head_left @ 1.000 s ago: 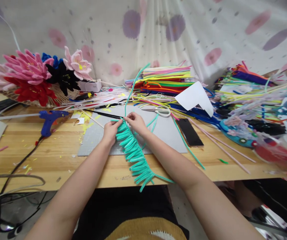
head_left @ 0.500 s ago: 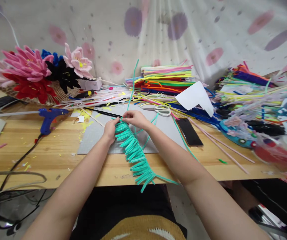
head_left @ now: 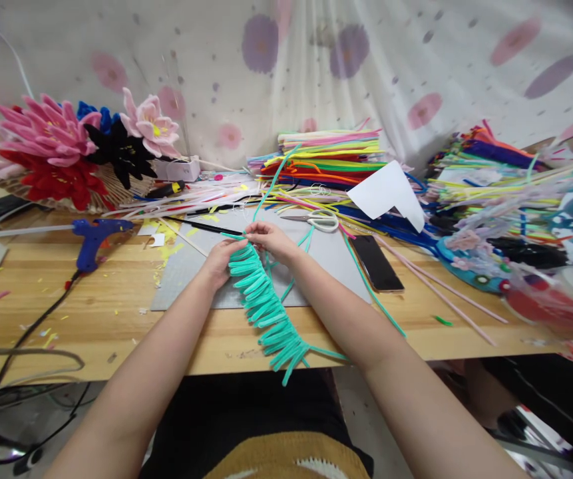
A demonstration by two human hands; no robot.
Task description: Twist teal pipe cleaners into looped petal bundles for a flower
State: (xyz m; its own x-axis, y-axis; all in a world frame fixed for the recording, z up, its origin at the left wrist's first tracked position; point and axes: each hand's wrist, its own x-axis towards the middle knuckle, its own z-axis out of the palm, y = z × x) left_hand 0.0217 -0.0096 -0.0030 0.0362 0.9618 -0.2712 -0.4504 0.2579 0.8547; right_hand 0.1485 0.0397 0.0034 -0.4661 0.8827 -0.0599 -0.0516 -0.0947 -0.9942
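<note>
A fringe of looped turquoise pipe cleaners (head_left: 266,303) hangs from my hands down past the table's front edge. My left hand (head_left: 223,258) is closed on its upper end, fingertips pressed together. Close against it, my right hand (head_left: 266,238) pinches a turquoise pipe cleaner (head_left: 270,189), whose free end rises and leans right. A thin black stick (head_left: 211,228) reaches from the left to my fingertips; whether a hand grips it I cannot tell. Below both hands lies a grey mat (head_left: 181,283).
Scissors (head_left: 323,220) and a phone (head_left: 376,263) lie right of my hands. On the left are a blue glue gun (head_left: 91,243) with its cable and fuzzy flowers (head_left: 46,133). Bundles of coloured pipe cleaners (head_left: 331,156) are stacked at the back, near a white paper (head_left: 388,193).
The upright end of the turquoise pipe cleaner has swung down to the right. My hands stay together at the fringe's top, and the view has shifted slightly.
</note>
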